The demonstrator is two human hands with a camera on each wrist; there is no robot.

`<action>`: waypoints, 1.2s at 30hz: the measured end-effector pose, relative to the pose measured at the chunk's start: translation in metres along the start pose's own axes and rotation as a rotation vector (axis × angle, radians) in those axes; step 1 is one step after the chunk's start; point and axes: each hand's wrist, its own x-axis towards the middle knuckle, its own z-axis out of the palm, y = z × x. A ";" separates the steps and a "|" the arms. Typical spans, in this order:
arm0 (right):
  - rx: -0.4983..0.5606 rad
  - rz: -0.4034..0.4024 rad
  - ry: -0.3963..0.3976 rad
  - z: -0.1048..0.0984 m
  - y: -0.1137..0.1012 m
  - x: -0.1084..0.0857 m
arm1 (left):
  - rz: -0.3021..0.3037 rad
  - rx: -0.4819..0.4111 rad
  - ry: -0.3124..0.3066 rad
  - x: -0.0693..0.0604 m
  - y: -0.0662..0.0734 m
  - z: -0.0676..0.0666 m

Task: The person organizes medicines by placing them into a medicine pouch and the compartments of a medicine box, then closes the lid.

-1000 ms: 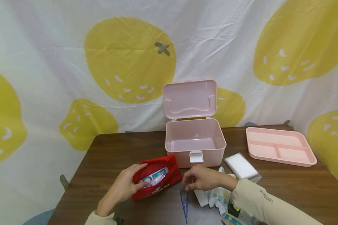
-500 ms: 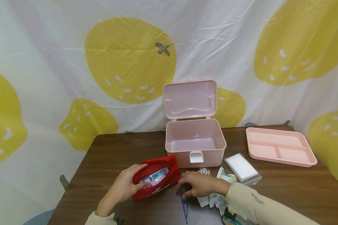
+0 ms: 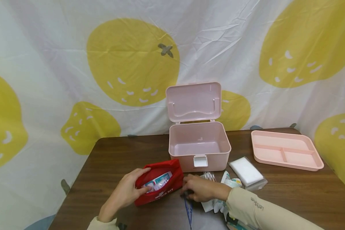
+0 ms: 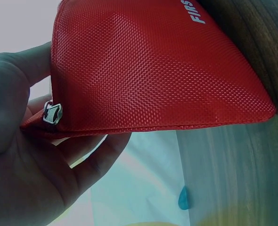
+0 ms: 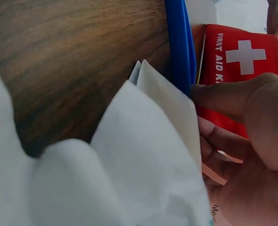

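One pair of blue tweezers [image 5: 180,47] is on or just above the brown bench [image 3: 126,150], just beside the red pouch [image 4: 153,75]. It looks like light plastic, so it should feel a bit bendy and maybe slippery; both legs pinched together would make a good hold. The legs are thin, apart near the right hand [image 3: 202,188] and close together toward the front. That hand's fingers seem to pinch the far end, though the hand hides part of it. The pouch should be light and floppy, best held by its mouth or zip end. It is woven red cloth with a white cross and white letters, and its mouth gapes, showing small packets [image 3: 162,181] inside. The left hand [image 3: 127,187] grips its left end, thumb at the near edge.
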 end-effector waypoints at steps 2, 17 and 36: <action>-0.036 -0.001 0.009 0.001 0.000 0.000 | -0.001 0.002 0.001 0.000 0.000 0.000; 0.062 0.050 -0.035 0.000 0.006 -0.001 | -0.046 0.001 -0.008 0.000 0.001 0.001; 0.611 0.149 -0.082 -0.014 0.006 -0.003 | -0.051 -0.003 -0.008 0.001 0.001 0.001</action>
